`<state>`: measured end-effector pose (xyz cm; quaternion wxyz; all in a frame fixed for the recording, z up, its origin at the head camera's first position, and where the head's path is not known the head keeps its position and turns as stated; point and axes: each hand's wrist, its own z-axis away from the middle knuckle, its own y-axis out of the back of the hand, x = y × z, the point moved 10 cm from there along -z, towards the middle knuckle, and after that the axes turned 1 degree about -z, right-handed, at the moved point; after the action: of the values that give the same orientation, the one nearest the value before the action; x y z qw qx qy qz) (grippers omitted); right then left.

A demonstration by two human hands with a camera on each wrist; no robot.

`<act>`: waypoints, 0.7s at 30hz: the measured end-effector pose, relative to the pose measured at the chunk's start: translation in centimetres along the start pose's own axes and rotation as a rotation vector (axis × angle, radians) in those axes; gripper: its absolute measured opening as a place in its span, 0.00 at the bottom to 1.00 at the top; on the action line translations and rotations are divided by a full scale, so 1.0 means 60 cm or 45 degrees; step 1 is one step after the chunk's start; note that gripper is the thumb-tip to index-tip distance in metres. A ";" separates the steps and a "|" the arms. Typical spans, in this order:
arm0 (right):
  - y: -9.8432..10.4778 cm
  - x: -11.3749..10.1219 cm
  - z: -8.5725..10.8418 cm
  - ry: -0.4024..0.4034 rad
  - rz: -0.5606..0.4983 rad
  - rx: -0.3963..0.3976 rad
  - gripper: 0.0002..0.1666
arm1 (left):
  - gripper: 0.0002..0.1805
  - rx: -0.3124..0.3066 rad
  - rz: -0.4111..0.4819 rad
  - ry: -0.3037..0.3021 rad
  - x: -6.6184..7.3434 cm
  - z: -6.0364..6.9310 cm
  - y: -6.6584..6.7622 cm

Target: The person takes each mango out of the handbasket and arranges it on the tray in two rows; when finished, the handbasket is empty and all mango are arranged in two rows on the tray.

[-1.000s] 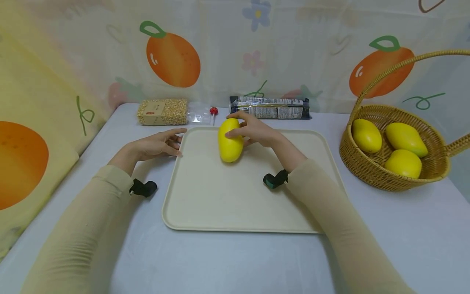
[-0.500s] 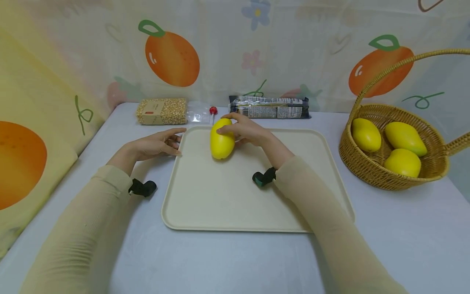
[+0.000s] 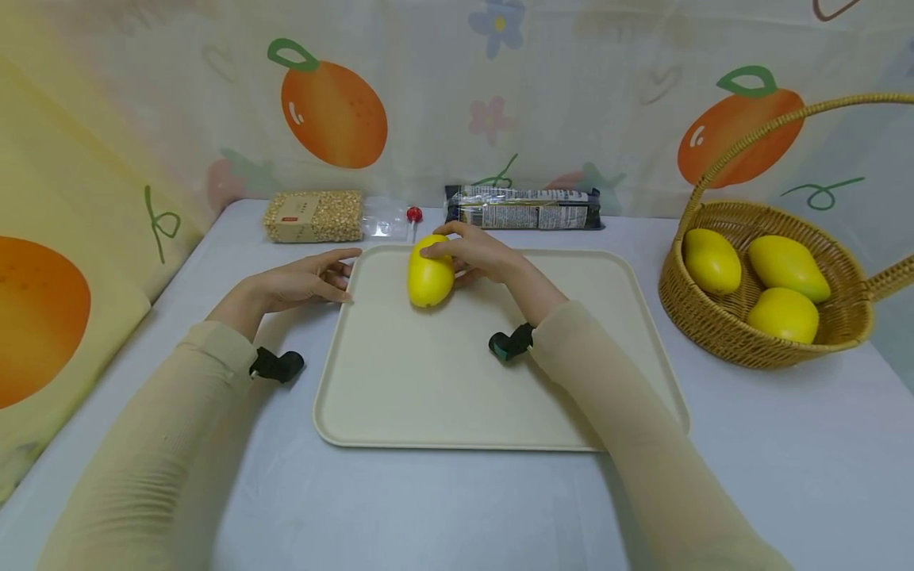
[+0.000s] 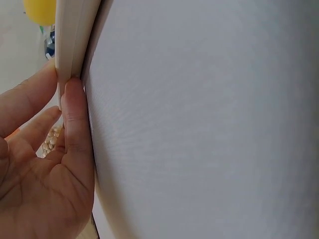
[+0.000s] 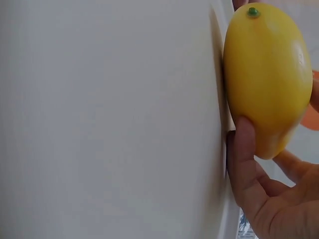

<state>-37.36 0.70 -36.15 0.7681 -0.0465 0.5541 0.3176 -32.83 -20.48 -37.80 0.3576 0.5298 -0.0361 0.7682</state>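
My right hand [image 3: 478,254] holds a smooth yellow mango [image 3: 428,281] at the left back part of a beige tray [image 3: 457,396]. Thumb and fingers curl round the mango's far end and right side. Up close in the right wrist view, the mango [image 5: 266,69] shows a small green stem and lies against the tray surface. My left hand [image 3: 303,281] is at the tray's back left edge. In the left wrist view, its thumb and a finger [image 4: 76,114] lie on either side of the tray's rim [image 4: 77,37], pinching it.
Behind the tray lie a bag of corn kernels [image 3: 314,216], a red lollipop [image 3: 414,214] and a long dark wrapped packet [image 3: 528,208]. On the right stands a wicker basket [image 3: 721,337] with a tall handle, holding 3 more yellow mangoes [image 3: 789,266].
My right hand has moved left with the mango, then stayed nearly still, the mango's near end turning slightly. The left hand has kept its place at the tray's edge.
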 end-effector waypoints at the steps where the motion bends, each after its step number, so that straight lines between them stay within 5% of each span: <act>1: 0.001 0.000 0.000 -0.002 0.000 0.005 0.38 | 0.47 -0.001 0.000 0.001 0.000 0.000 0.000; 21: 0.009 0.001 0.002 -0.018 0.005 0.035 0.37 | 0.47 0.001 -0.017 0.000 0.000 -0.001 0.000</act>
<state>-37.54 1.23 -36.00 0.7720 -0.0326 0.5529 0.3118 -32.88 -20.47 -37.80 0.3625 0.5302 -0.0321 0.7658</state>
